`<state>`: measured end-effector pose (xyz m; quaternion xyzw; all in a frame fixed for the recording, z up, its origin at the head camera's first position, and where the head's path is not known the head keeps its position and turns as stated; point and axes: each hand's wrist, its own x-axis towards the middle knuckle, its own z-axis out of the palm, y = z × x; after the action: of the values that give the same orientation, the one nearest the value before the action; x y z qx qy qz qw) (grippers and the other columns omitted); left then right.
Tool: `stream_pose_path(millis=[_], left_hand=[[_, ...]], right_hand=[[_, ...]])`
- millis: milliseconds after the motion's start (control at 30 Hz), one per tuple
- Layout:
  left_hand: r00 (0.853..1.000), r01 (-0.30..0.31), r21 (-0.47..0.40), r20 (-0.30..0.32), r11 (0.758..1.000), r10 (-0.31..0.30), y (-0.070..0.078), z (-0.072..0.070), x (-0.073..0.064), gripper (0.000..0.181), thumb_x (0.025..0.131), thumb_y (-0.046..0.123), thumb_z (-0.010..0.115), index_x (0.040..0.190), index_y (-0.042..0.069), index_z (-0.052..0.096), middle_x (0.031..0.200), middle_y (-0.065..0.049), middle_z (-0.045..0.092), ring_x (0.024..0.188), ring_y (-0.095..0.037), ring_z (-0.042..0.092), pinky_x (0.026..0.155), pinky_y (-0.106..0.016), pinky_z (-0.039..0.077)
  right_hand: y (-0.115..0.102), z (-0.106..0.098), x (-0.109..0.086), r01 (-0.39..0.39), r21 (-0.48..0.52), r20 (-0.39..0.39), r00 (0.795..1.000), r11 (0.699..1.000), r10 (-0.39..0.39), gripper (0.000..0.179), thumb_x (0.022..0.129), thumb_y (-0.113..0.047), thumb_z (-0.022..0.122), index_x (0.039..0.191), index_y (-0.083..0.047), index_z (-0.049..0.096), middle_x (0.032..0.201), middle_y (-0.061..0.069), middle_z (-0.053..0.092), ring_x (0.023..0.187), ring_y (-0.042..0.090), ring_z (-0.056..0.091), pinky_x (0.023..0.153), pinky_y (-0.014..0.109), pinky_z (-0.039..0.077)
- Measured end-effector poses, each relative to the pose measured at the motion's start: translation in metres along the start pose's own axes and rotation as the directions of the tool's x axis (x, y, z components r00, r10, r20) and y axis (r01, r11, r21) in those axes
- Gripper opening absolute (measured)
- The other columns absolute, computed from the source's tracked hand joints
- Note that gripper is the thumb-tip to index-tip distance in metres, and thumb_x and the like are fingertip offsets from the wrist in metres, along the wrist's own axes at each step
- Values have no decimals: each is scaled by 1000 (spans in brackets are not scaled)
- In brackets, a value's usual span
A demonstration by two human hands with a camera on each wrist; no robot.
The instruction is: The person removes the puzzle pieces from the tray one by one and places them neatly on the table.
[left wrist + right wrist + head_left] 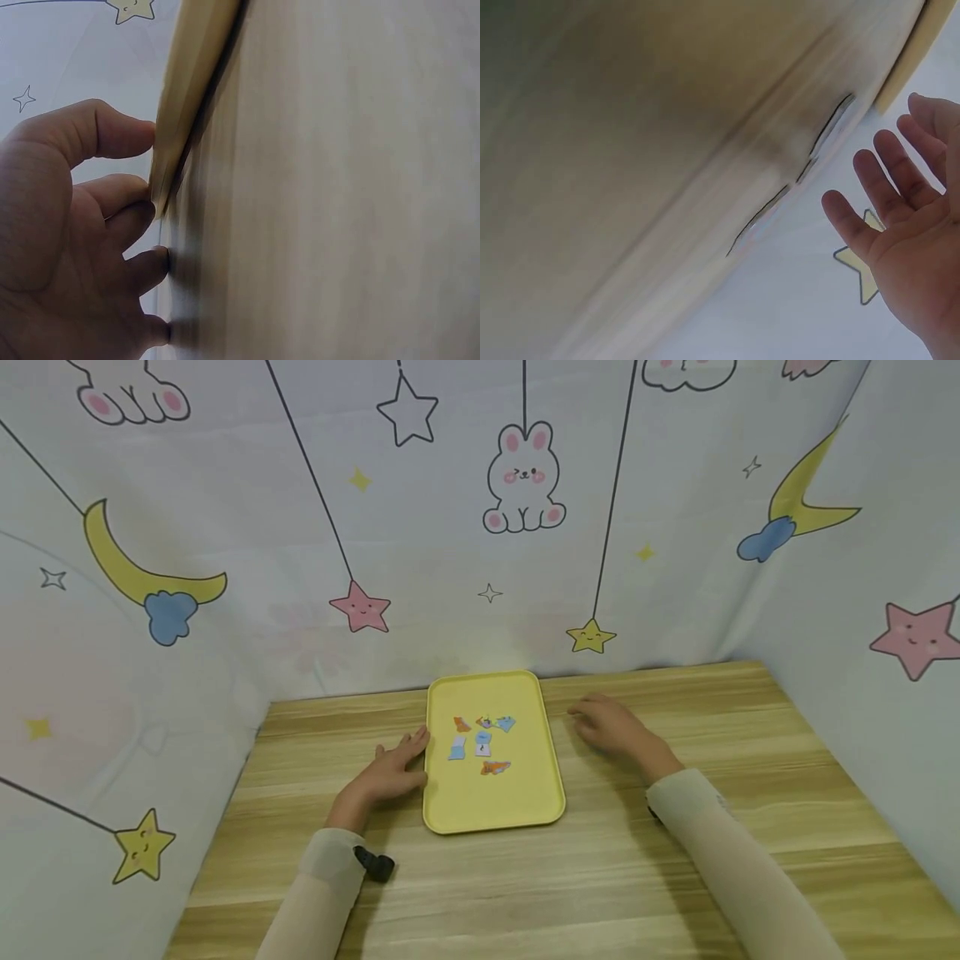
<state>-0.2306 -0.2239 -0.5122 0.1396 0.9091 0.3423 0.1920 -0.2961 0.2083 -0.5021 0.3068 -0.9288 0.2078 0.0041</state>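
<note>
A yellow tray (pixel 491 806) lies on the wooden table. On it are several small flat printed pieces: orange ones, such as the lower piece (pixel 495 767), and blue and white ones, such as the left piece (pixel 457 748). My left hand (pixel 390 772) is at the tray's left side, fingers spread. In the left wrist view, the thumb and forefinger of the left hand (pixel 82 217) touch the tray's outer edge (pixel 184 97). Right of the tray, my right hand (pixel 611 727) holds nothing. Loosely bent fingers show on the right hand (pixel 911 195) in the right wrist view.
The wooden table (pixel 585 893) reaches back to a white cloth wall (pixel 450 543) printed with rabbits, stars and moons. More cloth stands at the left and right sides. Thin dark-edged marks (pixel 832 126) near the table edge are unclear in the right wrist view.
</note>
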Motion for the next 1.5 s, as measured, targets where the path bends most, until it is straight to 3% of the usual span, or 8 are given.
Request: stream_pose_path(millis=[233,633,1133,1500], left_hand=[[1000,3,-8,-5,1000,-3,1,1,-1,85,94,22,59,168,8,21,175,-8,15,162,-37,6,122,-67,-16],[1000,2,0,-4,1000,-2,2,1,0,84,95,23,59,168,8,21,176,-8,15,162,-37,6,122,-67,-16],[1000,-10,-6,-8,1000,10,0,0,-1,85,95,23,59,168,9,20,175,-8,15,162,-38,6,121,-67,-16],[1000,-13,-1,-9,1000,13,-1,2,-1,85,94,23,60,168,7,20,175,-9,14,161,-39,6,121,-68,-17]], right_hand=[[-16,9,13,3,46,19,1000,999,-4,31,101,-10,63,128,4,71,132,23,68,129,43,59,110,57,47],[-42,28,37,43,57,56,997,997,-46,34,102,-18,68,128,3,72,125,19,69,116,35,64,103,51,51],[-71,40,53,94,50,54,994,994,-96,36,102,-22,69,130,0,73,121,13,70,110,30,66,98,47,53],[-93,52,62,52,68,142,988,996,-61,40,104,-29,64,137,-9,71,129,8,67,124,30,59,104,51,48]])
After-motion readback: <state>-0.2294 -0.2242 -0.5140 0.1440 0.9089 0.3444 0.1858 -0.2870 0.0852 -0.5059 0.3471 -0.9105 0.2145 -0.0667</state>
